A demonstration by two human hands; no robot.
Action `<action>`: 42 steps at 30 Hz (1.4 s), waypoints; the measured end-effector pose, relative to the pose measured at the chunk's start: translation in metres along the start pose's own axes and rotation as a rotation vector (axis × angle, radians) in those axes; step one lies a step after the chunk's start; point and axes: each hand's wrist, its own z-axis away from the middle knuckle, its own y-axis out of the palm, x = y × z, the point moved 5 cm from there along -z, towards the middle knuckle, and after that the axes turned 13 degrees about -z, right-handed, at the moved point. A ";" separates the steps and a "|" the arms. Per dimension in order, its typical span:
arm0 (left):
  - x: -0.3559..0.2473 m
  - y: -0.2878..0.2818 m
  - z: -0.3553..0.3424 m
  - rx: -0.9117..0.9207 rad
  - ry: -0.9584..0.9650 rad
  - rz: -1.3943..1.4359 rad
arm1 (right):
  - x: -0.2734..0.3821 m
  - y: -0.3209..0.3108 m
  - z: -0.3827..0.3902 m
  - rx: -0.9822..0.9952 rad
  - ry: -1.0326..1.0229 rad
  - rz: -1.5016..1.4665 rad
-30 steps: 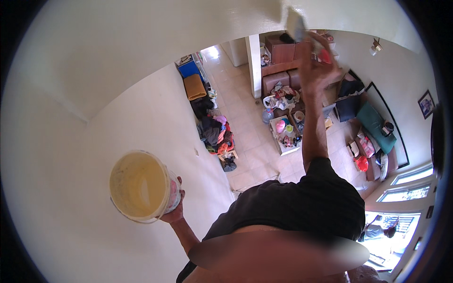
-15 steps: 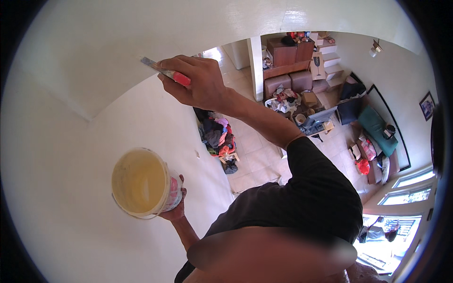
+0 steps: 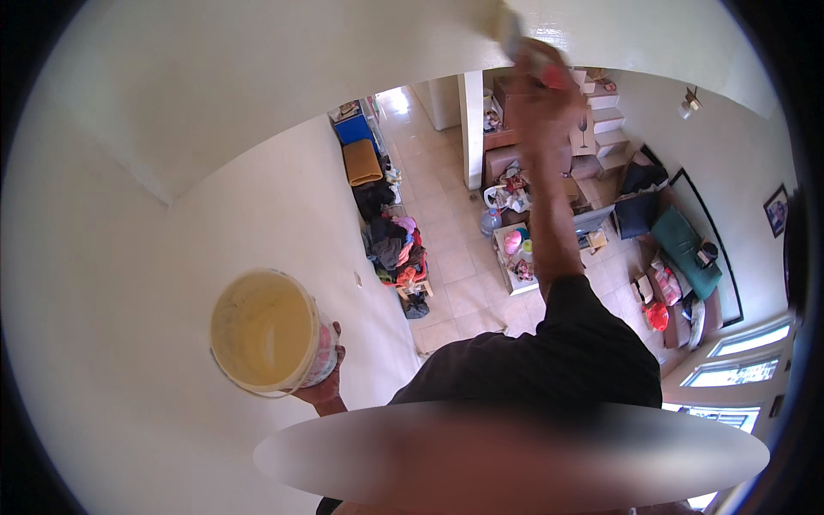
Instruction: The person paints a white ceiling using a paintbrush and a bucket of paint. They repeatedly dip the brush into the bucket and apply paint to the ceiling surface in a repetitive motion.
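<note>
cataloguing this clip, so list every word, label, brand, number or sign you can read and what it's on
No readable words or numbers.
Bucket: pinkish label, too blurred to read.
Red-handled tool in right hand: too blurred to tell.
Cardboard box: dark glass-shaped symbol, no legible wording.

Between the plastic bucket [image 3: 319, 356] and the right forearm [image 3: 556, 219] I have a broad gap of open air to pass through, with the clothes heap [image 3: 397, 249] and tiled floor [image 3: 455, 275] well below. On the left the white wall [image 3: 283, 197] bounds me behind the bucket, and its thin handle [image 3: 273, 395] loops beside the left hand [image 3: 324, 393], narrowing that side. Above, the pale overhead surface [image 3: 300, 69] limits any rise, and the blurred right hand [image 3: 549, 99] with its paintbrush [image 3: 508, 34] blocks the upper middle.
</note>
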 end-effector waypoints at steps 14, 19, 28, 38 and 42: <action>0.008 -0.021 -0.012 0.014 -0.085 -0.016 | -0.017 0.007 0.025 0.395 0.222 -0.473; 0.013 -0.020 -0.004 -0.006 -0.092 -0.006 | -0.128 -0.119 -0.029 -0.035 0.046 -0.236; 0.017 -0.037 0.005 -0.063 -0.089 0.026 | -0.076 -0.065 0.024 0.014 -0.207 0.283; 0.016 -0.021 0.006 -0.055 -0.076 0.003 | -0.111 -0.097 0.028 -0.177 0.254 -0.398; 0.017 -0.025 0.009 -0.085 -0.059 0.010 | -0.146 -0.127 -0.001 -0.330 0.082 -0.066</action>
